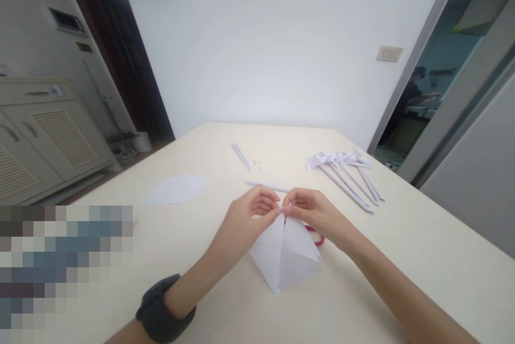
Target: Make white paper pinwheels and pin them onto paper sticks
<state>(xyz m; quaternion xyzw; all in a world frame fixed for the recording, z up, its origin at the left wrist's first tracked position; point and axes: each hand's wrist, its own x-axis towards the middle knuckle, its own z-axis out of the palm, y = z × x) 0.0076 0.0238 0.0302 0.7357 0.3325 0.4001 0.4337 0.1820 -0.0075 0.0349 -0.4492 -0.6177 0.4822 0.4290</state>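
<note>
A folded sheet of white paper [270, 254] hangs above the table between my two hands, its pointed lower corner towards me. My left hand [257, 210] pinches its top edge between thumb and fingers. Close beside it, almost touching, my right hand [308, 207] pinches the same top edge. A gap or crease runs down the middle of the paper. Red-handled scissors [317, 236] lie behind the sheet, mostly hidden by the paper and my right hand. Just beyond my hands rests a rolled white paper stick [267, 186].
Several rolled paper sticks with folded white tops [341, 172] lie on the right of the cream table [402, 258]. Flat white paper [175, 189] is at left. Thin paper sticks [241, 158] and small scraps [256, 163] lie farther back. A person [414, 89] is beyond the right doorway.
</note>
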